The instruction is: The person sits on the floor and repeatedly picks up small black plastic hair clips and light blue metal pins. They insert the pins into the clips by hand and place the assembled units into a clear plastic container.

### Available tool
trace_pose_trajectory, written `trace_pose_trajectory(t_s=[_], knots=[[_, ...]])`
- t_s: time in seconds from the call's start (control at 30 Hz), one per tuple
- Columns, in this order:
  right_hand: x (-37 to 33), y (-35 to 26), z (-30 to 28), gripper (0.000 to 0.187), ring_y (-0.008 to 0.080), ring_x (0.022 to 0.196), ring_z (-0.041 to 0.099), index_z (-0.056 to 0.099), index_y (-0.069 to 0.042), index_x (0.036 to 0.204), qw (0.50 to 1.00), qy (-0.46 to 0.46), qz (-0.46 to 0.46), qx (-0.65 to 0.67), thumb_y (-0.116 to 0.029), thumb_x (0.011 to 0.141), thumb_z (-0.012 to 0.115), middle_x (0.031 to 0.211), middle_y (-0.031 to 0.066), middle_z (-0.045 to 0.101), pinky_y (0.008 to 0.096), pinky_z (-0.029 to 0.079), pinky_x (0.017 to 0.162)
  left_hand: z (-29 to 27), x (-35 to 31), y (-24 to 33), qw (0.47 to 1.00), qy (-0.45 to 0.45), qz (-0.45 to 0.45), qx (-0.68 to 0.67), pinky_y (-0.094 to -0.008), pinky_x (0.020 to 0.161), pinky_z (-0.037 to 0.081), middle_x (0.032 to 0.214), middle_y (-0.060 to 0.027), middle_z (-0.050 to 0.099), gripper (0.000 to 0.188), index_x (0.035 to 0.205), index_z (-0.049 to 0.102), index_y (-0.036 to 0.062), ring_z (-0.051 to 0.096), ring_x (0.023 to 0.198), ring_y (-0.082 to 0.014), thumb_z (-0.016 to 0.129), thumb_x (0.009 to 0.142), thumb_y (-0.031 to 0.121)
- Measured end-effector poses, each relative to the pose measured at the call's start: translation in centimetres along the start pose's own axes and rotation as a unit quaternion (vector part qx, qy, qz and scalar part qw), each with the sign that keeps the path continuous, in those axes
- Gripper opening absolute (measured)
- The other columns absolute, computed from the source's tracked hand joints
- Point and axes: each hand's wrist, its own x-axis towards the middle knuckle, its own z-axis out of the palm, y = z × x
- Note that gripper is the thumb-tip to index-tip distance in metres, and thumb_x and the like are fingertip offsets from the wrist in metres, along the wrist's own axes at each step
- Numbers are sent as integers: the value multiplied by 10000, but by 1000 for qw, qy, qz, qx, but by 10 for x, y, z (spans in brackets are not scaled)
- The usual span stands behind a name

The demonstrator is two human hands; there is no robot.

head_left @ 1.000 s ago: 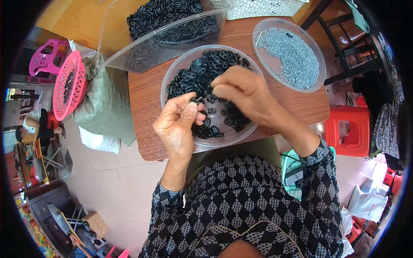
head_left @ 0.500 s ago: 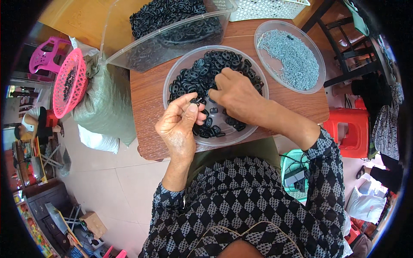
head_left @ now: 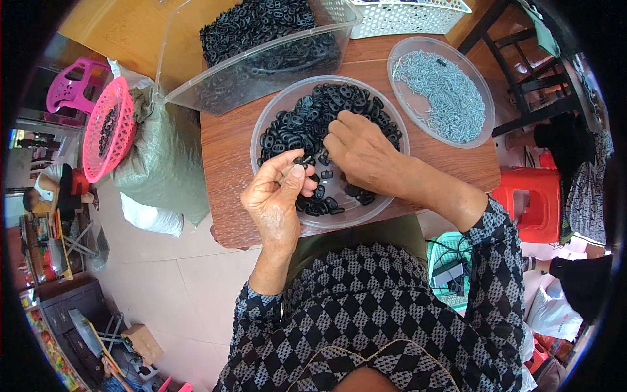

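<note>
Over the near left part of a round clear plastic tub (head_left: 370, 217), my left hand (head_left: 277, 196) is closed, pinching a small black oval plastic piece (head_left: 300, 161) between thumb and fingers. A short silvery bit shows at that piece. My right hand (head_left: 366, 150) hangs over the middle of the tub with its fingers curled together, just right of the left fingertips. What its fingertips hold is hidden; a black piece shows right below them. Loose black oval pieces (head_left: 297, 124) with two holes heap up at the tub's far side, and several lie scattered at its near side.
A round clear tray (head_left: 486, 134) of silvery screws (head_left: 450, 95) stands on the wooden table (head_left: 228, 202) at the right. Behind the tub is a large clear bin (head_left: 189, 88) of black pieces, beside a white basket (head_left: 408, 18). Left are a pink basket (head_left: 98, 160) and sacks (head_left: 163, 163).
The whole view has shifted slightly. My left hand is a little nearer my right fingertips. A black piece now shows below the right fingertips. A person's dark-sleeved arm at the far right has moved.
</note>
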Motion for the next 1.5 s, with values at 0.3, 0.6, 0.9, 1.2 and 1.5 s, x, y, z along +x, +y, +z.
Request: trace_pose_trajectory(t_s=[0.3,0.6,0.9,1.2,1.5], knots=[[6,-2,-21,175,54,668,507,626,3,909,729,48,384,565,-132,802,660,777,-13,586,202,405,574,9,2,6,996,-6,-55,-75,-241,491,483,775,-153,638,182,1005,576,-71,595,575,-153,580,835,-6],[1,-6,-18,164,38,619,481,648,-15,939,649,42,370,663,-120,816,629,711,-22,584,180,389,552,16,-1,13,997,-9,-29,-77,-229,496,490,777,-151,641,163,1003,576,-64,608,595,-152,560,850,-11],[-2,-12,-14,114,37,631,530,642,0,903,664,52,368,648,-52,811,599,731,0,618,185,425,563,18,-3,9,999,2,-12,-43,-228,507,494,784,-143,635,161,1007,570,-70,605,605,-144,550,856,-18],[5,-29,-25,113,90,678,581,579,40,910,760,59,363,536,-14,822,533,742,62,621,241,467,621,20,-5,2,998,9,-10,-61,-226,517,499,791,-135,630,167,1016,564,-72,605,614,-146,546,857,-23],[0,-30,-21,191,78,697,588,608,32,971,731,85,353,578,7,785,570,762,44,628,218,466,607,21,-7,1,997,21,9,-73,-233,516,505,787,-132,631,205,1053,557,-72,610,615,-150,547,854,-23]])
